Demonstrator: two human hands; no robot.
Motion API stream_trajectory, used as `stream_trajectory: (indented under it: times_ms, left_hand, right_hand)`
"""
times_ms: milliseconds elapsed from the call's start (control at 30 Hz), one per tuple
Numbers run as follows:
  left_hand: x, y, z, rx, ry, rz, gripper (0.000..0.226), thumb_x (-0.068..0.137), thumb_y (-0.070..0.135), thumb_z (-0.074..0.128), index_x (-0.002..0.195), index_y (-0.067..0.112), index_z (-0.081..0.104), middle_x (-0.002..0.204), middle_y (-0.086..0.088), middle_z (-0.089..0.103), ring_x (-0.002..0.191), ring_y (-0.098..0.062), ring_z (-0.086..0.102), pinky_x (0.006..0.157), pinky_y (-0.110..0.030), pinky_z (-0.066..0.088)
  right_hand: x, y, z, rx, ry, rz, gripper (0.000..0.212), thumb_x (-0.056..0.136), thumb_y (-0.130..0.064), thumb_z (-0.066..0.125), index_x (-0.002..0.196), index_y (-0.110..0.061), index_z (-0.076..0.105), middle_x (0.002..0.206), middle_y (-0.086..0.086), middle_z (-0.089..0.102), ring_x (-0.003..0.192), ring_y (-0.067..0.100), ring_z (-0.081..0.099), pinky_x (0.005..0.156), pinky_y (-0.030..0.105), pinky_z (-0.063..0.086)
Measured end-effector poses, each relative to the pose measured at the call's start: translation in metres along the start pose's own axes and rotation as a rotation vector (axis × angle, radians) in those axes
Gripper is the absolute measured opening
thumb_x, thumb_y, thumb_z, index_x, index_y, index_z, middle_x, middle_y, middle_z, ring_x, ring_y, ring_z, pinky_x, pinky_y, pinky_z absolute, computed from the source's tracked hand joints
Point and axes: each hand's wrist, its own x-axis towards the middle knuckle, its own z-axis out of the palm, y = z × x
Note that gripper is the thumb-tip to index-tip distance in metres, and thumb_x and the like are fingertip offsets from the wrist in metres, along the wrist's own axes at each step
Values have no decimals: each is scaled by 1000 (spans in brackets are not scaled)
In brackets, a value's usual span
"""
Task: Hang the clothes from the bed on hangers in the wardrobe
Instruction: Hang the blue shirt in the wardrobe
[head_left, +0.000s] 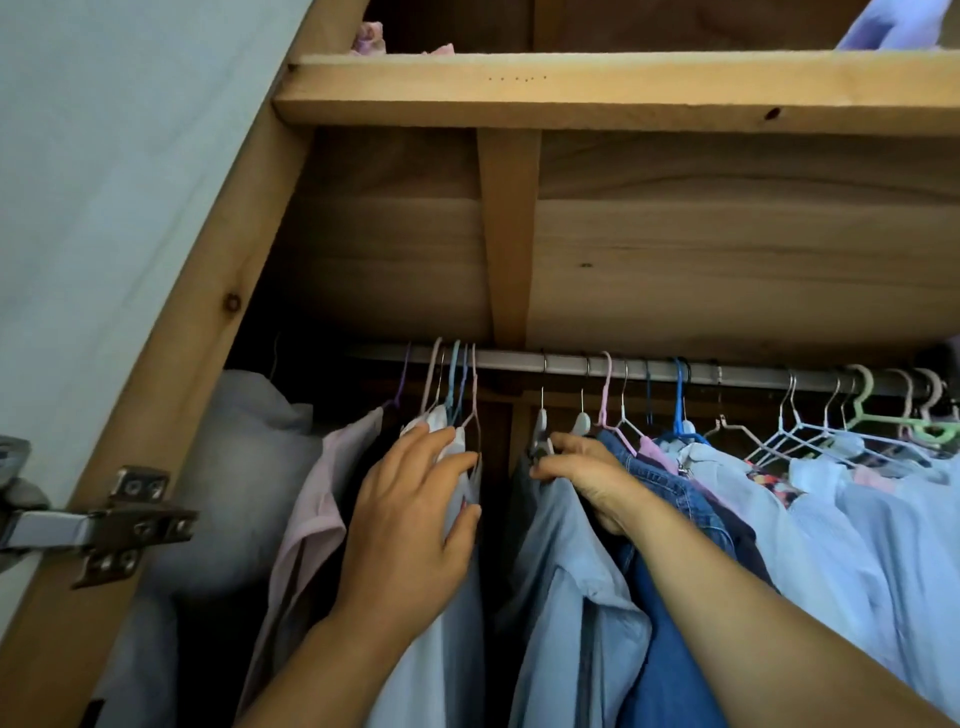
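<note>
Wooden wardrobe (156, 415); one rail (649, 370); two hands (410, 519) among hung shirts (571, 571)

Wardrobe frame (156, 395) light pine with dark knots; rail (519, 359) grey metal. Hinge (119, 519) silver-grey. Door (104, 156) pale grey-white. Hung garments: pale pink shirt (317, 499), white top (447, 649), light blue shirt (566, 571), dark blue denim jacket (670, 483), floral multicolour piece (769, 480). Hangers: mint green hanger (904, 421), bright blue hanger (679, 400), pink hanger (605, 395), purple hanger (401, 384).
</note>
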Motion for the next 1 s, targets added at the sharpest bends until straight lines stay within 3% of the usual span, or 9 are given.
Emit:
stream_trajectory:
  times_ms: [133,200,267,467,567,633,800,933,1000]
  left_hand:
    - [-6,-4,3,33,-21,1,39,80,29,58,118,21,61,138,1,49,136,-17,32,109,-29,26]
    - [-10,-3,2,64,-37,3,40,82,34,51,119,20,60,142,-1,45,137,-18,29,110,-26,21]
    - [-16,0,-1,91,-51,-5,42,81,35,50,120,21,59,144,-2,42,137,-19,28,109,-29,25]
    - [-36,20,-24,83,-111,-19,47,81,36,49,122,16,58,142,-6,42,131,-23,39,104,-33,35]
    - [-59,35,-44,86,-165,-69,46,81,32,56,123,15,58,140,-6,45,128,-19,39,102,-33,33]
    - [-75,44,-59,78,-205,-85,46,81,34,55,124,16,58,139,-5,46,125,-17,39,101,-32,34]
    - [-128,76,-115,76,-315,-180,47,85,42,46,125,19,56,133,3,49,120,-10,45,97,-25,42]
    - [-188,104,-183,171,-389,-293,37,85,42,46,119,29,53,114,9,58,98,-10,59,76,-27,51]
    - [-224,124,-224,258,-473,-397,37,84,47,42,118,34,50,108,10,62,90,-12,62,68,-26,53]
  right_hand:
    - [-6,10,-2,-80,2,-33,70,79,1,67,141,-9,37,101,-1,58,87,10,55,84,21,41]
    - [-9,7,-4,-106,-5,-54,75,79,-4,70,143,-9,32,100,3,61,91,10,56,83,19,38]
    - [-16,4,-4,-115,-4,-83,79,78,-10,72,145,-10,30,118,14,58,107,17,55,86,21,35]
    - [-68,8,-4,-380,211,-418,69,77,-24,74,138,-18,43,134,1,44,123,12,43,102,25,34]
    - [-109,17,2,-493,317,-583,58,79,-22,72,132,-15,50,126,-3,45,111,0,37,89,0,21]
    - [-137,25,8,-465,369,-656,51,79,-21,71,126,-10,55,121,-3,46,111,2,40,90,-4,19]
    - [-224,48,38,-365,347,-812,41,80,-30,56,113,-4,63,111,1,51,107,13,50,98,12,32]
    - [-298,69,80,-264,173,-807,30,83,-23,57,103,-3,67,96,5,60,90,18,59,84,27,46]
    - [-337,80,105,-177,46,-768,26,85,-22,57,98,-3,68,84,3,62,78,15,60,76,27,48]
